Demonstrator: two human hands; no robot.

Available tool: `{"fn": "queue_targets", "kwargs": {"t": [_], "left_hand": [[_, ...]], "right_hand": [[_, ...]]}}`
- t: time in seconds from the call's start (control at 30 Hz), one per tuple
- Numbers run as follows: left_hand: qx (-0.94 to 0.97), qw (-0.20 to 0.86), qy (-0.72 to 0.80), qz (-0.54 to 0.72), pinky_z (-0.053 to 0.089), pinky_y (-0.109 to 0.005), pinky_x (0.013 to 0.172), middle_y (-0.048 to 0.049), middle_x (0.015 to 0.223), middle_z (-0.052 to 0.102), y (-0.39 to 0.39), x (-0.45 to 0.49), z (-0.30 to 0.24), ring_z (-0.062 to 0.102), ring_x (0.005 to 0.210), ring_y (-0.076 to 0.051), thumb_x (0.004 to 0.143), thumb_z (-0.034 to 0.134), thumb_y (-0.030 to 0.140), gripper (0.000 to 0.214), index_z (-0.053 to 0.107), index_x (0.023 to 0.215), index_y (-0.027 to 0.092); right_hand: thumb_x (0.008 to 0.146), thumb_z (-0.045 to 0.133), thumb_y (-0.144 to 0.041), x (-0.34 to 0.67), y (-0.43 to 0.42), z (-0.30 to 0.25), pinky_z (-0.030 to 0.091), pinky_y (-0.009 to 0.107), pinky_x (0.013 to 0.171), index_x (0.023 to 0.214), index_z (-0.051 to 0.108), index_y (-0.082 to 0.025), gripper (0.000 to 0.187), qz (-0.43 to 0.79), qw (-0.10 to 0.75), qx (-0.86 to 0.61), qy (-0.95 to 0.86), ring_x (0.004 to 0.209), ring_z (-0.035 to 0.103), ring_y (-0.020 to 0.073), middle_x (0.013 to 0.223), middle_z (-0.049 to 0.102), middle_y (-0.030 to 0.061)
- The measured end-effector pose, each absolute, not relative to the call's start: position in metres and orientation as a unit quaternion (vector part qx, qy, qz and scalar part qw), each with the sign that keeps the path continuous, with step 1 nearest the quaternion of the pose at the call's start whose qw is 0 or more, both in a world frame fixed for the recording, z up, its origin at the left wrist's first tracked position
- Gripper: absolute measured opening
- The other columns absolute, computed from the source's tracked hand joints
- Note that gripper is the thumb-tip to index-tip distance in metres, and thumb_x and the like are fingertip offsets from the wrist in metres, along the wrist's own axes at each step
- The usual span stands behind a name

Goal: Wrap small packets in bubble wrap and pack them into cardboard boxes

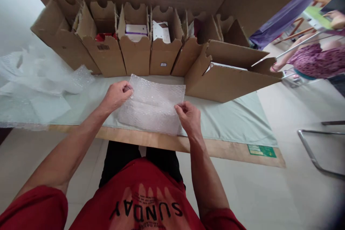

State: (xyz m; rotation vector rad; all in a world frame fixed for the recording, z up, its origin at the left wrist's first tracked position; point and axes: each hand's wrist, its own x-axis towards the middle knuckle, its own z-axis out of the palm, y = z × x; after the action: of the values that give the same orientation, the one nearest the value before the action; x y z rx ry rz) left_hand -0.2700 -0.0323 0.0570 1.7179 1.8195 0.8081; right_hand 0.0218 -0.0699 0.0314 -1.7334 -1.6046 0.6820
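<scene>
A clear sheet of bubble wrap is spread in front of me, over the pale green cloth on the table. My left hand pinches its left edge near the upper corner. At the right edge, my right hand holds the sheet between thumb and fingers. Faint creases run across the wrap, and its lower edge reaches close to the table's front. Whether it is one layer or a pouch I cannot tell.
Several upright cardboard file boxes line the back, some holding small cartons. Another cardboard box lies at an angle on the right. Loose bubble wrap is heaped at left. Beyond the table's right end are a metal frame and a seated person.
</scene>
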Motion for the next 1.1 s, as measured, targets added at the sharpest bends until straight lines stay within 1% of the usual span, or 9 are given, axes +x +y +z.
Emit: {"fn": "queue_targets", "kwargs": {"t": [0.13, 0.3, 0.4, 0.5, 0.63, 0.77, 0.87, 0.93, 1.1], "left_hand": [[0.644, 0.208, 0.703, 0.216, 0.047, -0.031, 0.073, -0.0032, 0.079, 0.071, -0.013, -0.266, 0.034, 0.064, 0.077, -0.020, 0.080, 0.061, 0.030, 0.020, 0.072, 0.094, 0.020], [0.657, 0.139, 0.719, 0.181, 0.051, -0.036, 0.082, -0.0082, 0.101, 0.073, -0.022, -0.263, 0.023, 0.068, 0.094, -0.027, 0.085, 0.065, 0.039, 0.042, 0.066, 0.122, 0.021], [0.654, 0.110, 0.732, 0.158, 0.052, -0.042, 0.089, -0.0136, 0.114, 0.071, -0.038, -0.260, 0.025, 0.068, 0.106, -0.033, 0.086, 0.065, 0.043, 0.055, 0.059, 0.135, 0.020], [0.654, 0.104, 0.739, 0.122, 0.053, -0.046, 0.091, -0.0176, 0.118, 0.070, -0.052, -0.256, 0.025, 0.068, 0.110, -0.037, 0.087, 0.064, 0.041, 0.062, 0.052, 0.143, 0.017], [0.663, 0.091, 0.735, 0.109, 0.054, -0.046, 0.089, -0.0162, 0.114, 0.072, -0.063, -0.250, 0.024, 0.069, 0.107, -0.036, 0.089, 0.061, 0.038, 0.061, 0.050, 0.145, 0.018], [0.667, 0.078, 0.734, 0.099, 0.053, -0.051, 0.090, -0.0223, 0.122, 0.067, -0.073, -0.247, 0.026, 0.067, 0.110, -0.040, 0.090, 0.061, 0.040, 0.060, 0.053, 0.143, 0.012], [0.702, 0.030, 0.696, 0.148, 0.047, -0.053, 0.103, -0.0240, 0.140, 0.057, -0.082, -0.245, 0.025, 0.057, 0.126, -0.041, 0.090, 0.062, 0.038, 0.058, 0.055, 0.142, 0.013], [0.760, 0.030, 0.629, 0.159, 0.040, -0.054, 0.111, -0.0219, 0.149, 0.052, -0.088, -0.242, 0.021, 0.049, 0.137, -0.041, 0.090, 0.063, 0.034, 0.054, 0.058, 0.139, 0.015], [0.831, 0.083, 0.538, 0.112, 0.039, -0.053, 0.112, -0.0178, 0.146, 0.059, -0.099, -0.237, 0.007, 0.050, 0.137, -0.036, 0.095, 0.055, 0.031, 0.040, 0.064, 0.132, 0.019]], "right_hand": [[0.086, 0.061, -0.040, 0.020, -0.055, 0.012, 0.039, 0.032, 0.065, 0.086, 0.069, -0.022, 0.020, 0.207, 0.224, -0.717, -0.627, 0.071, 0.063, 0.0214, 0.079, 0.073, 0.0062], [0.092, 0.058, -0.047, 0.033, -0.062, 0.005, 0.043, 0.035, 0.072, 0.111, 0.070, -0.018, 0.037, 0.122, 0.228, -0.730, -0.633, 0.086, 0.067, 0.0261, 0.105, 0.075, 0.0136], [0.093, 0.058, -0.049, 0.038, -0.066, 0.007, 0.045, 0.036, 0.073, 0.123, 0.067, -0.017, 0.045, 0.141, 0.197, -0.741, -0.626, 0.087, 0.069, 0.0283, 0.096, 0.076, 0.0120], [0.091, 0.061, -0.047, 0.033, -0.064, 0.005, 0.045, 0.036, 0.070, 0.137, 0.060, -0.016, 0.055, 0.172, 0.178, -0.738, -0.628, 0.082, 0.069, 0.0285, 0.087, 0.075, 0.0095], [0.086, 0.061, -0.038, 0.028, -0.063, -0.002, 0.044, 0.035, 0.066, 0.144, 0.055, -0.019, 0.061, 0.186, 0.238, -0.700, -0.647, 0.074, 0.067, 0.0258, 0.080, 0.073, 0.0053], [0.085, 0.059, -0.037, 0.032, -0.068, -0.004, 0.044, 0.035, 0.067, 0.145, 0.054, -0.018, 0.063, 0.182, 0.260, -0.699, -0.640, 0.072, 0.065, 0.0243, 0.081, 0.071, 0.0043], [0.086, 0.060, -0.042, 0.033, -0.071, -0.001, 0.045, 0.036, 0.069, 0.146, 0.052, -0.014, 0.067, 0.197, 0.242, -0.711, -0.630, 0.076, 0.066, 0.0260, 0.087, 0.072, 0.0069], [0.086, 0.060, -0.049, 0.032, -0.074, 0.000, 0.046, 0.037, 0.070, 0.149, 0.049, -0.012, 0.073, 0.203, 0.240, -0.707, -0.633, 0.078, 0.067, 0.0270, 0.088, 0.072, 0.0076], [0.084, 0.060, -0.058, 0.034, -0.094, 0.002, 0.045, 0.034, 0.067, 0.155, 0.041, -0.012, 0.087, 0.236, 0.259, -0.684, -0.640, 0.069, 0.063, 0.0235, 0.076, 0.068, 0.0025]]}}
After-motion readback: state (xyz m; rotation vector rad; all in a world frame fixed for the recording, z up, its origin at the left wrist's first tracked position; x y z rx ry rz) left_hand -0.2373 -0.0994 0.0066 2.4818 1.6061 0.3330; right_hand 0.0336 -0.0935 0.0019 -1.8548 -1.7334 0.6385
